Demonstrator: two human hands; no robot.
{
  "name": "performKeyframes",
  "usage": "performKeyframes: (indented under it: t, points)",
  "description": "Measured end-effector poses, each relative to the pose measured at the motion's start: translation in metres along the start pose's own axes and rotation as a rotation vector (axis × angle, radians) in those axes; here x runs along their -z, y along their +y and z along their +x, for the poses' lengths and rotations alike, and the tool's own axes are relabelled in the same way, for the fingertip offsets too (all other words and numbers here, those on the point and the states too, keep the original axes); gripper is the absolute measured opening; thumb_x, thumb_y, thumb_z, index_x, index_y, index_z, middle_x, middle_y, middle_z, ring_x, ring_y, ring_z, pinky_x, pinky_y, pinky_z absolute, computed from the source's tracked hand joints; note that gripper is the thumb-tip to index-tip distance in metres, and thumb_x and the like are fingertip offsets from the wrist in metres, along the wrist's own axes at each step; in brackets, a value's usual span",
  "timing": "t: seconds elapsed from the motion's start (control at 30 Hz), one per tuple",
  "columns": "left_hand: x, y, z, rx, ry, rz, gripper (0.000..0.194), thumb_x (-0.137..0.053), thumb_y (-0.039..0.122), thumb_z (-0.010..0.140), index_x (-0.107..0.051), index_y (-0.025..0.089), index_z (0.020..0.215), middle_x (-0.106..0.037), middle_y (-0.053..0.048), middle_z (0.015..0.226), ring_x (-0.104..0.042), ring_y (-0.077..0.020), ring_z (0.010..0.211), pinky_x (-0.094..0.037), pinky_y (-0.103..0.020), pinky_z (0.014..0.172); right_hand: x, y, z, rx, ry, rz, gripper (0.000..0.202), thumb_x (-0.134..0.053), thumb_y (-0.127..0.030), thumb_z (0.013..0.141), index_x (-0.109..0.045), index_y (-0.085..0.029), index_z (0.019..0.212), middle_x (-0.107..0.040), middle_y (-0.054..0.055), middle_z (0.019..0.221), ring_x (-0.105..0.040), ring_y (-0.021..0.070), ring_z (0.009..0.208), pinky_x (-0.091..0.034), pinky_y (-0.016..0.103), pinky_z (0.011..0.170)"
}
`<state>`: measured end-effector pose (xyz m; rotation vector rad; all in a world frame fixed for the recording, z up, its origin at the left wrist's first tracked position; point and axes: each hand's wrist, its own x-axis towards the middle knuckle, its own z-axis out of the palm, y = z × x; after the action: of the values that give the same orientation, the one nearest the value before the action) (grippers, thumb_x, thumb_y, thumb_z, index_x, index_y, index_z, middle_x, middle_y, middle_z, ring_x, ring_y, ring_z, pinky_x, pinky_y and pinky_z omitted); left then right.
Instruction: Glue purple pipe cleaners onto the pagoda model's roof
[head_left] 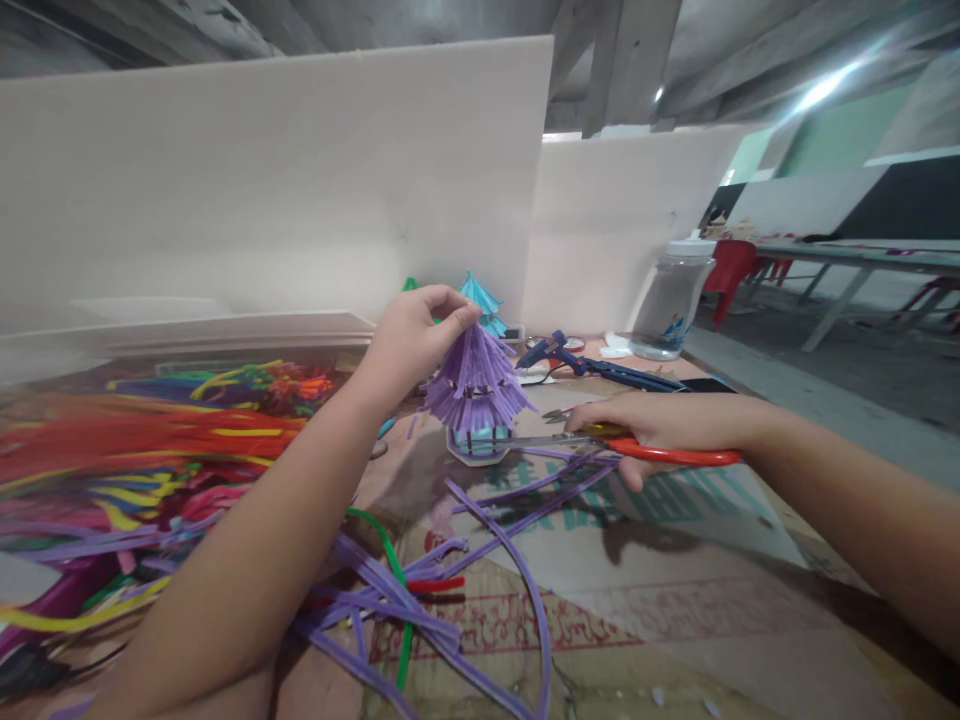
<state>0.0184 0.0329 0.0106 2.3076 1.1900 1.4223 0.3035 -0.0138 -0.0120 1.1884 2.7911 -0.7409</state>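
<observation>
My left hand [424,325] pinches the tip of a small pagoda-shaped craft model [480,385] with layered purple fuzzy strips for its roofs. The model stands upright on a pale base with dark little posts. In my right hand [649,425] is a pair of scissors [675,455] with red handles, its blades pointing left towards the lower part of the model. A bit of yellow and a second metal tip show near that hand; what they belong to is unclear. Purple pipe cleaners [517,560] lie loose on the table in front of the model.
To the left is a heap of colourful pipe cleaners [142,440]. Behind the model stand a blue pagoda model [480,295] and a blue glue gun [551,350]. A clear water bottle [670,305] is at the back right. White boards [262,190] wall off the far side.
</observation>
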Motion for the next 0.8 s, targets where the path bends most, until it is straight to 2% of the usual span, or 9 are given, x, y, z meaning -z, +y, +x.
performKeyframes:
  t: [0.1, 0.2, 0.43, 0.53, 0.67, 0.8]
  points:
    - [0.001, -0.002, 0.001, 0.014, -0.015, -0.004, 0.023, -0.061, 0.035, 0.088, -0.070, 0.014, 0.083, -0.073, -0.005, 0.083, -0.061, -0.0158, 0.073, -0.045, -0.027, 0.071, -0.002, 0.008, 0.002, -0.024, -0.039, 0.012, 0.045, -0.070, -0.044, 0.075, -0.063, -0.024, 0.115, -0.069, 0.005, 0.110, -0.062, 0.0266, 0.100, -0.048, 0.033, 0.076]
    - [0.001, -0.004, 0.002, 0.020, -0.019, 0.004, 0.023, -0.061, 0.035, 0.088, -0.070, 0.015, 0.083, -0.073, -0.005, 0.083, -0.061, -0.0159, 0.072, -0.044, -0.027, 0.069, -0.004, 0.012, 0.004, 0.024, -0.036, 0.010, 0.045, -0.071, -0.045, 0.075, -0.061, -0.026, 0.113, -0.070, 0.003, 0.104, -0.062, 0.0272, 0.100, -0.047, 0.034, 0.078]
    - [0.002, -0.005, 0.002, 0.014, -0.027, 0.023, 0.024, -0.060, 0.036, 0.088, -0.070, 0.015, 0.084, -0.073, -0.005, 0.083, -0.062, -0.0164, 0.073, -0.045, -0.027, 0.069, -0.001, 0.005, 0.001, -0.020, -0.047, 0.004, 0.039, -0.070, -0.040, 0.078, -0.061, -0.024, 0.112, -0.072, 0.003, 0.101, -0.063, 0.0268, 0.099, -0.047, 0.034, 0.077]
    - [0.004, -0.004, 0.002, 0.007, -0.032, 0.032, 0.024, -0.059, 0.036, 0.088, -0.070, 0.015, 0.085, -0.073, -0.004, 0.083, -0.062, -0.0166, 0.074, -0.045, -0.027, 0.069, 0.002, 0.002, -0.002, 0.005, -0.005, -0.023, 0.034, -0.064, -0.034, 0.081, -0.063, -0.021, 0.113, -0.072, 0.007, 0.108, -0.062, 0.0280, 0.105, -0.048, 0.034, 0.075]
    - [0.004, 0.000, 0.001, 0.003, -0.035, 0.056, 0.023, -0.060, 0.036, 0.087, -0.071, 0.016, 0.084, -0.073, -0.004, 0.081, -0.062, -0.0168, 0.072, -0.045, -0.027, 0.068, 0.004, 0.001, -0.001, 0.045, 0.037, -0.088, 0.030, -0.066, -0.033, 0.079, -0.067, -0.021, 0.106, -0.070, 0.009, 0.117, -0.059, 0.0300, 0.112, -0.049, 0.034, 0.079]
    - [0.005, 0.003, 0.000, -0.019, -0.031, 0.084, 0.023, -0.060, 0.036, 0.088, -0.071, 0.016, 0.084, -0.073, -0.004, 0.081, -0.063, -0.0180, 0.075, -0.045, -0.027, 0.067, 0.007, 0.014, -0.005, 0.045, 0.068, -0.133, 0.041, -0.069, -0.040, 0.079, -0.067, -0.024, 0.117, -0.067, 0.007, 0.127, -0.060, 0.0300, 0.114, -0.048, 0.036, 0.085]
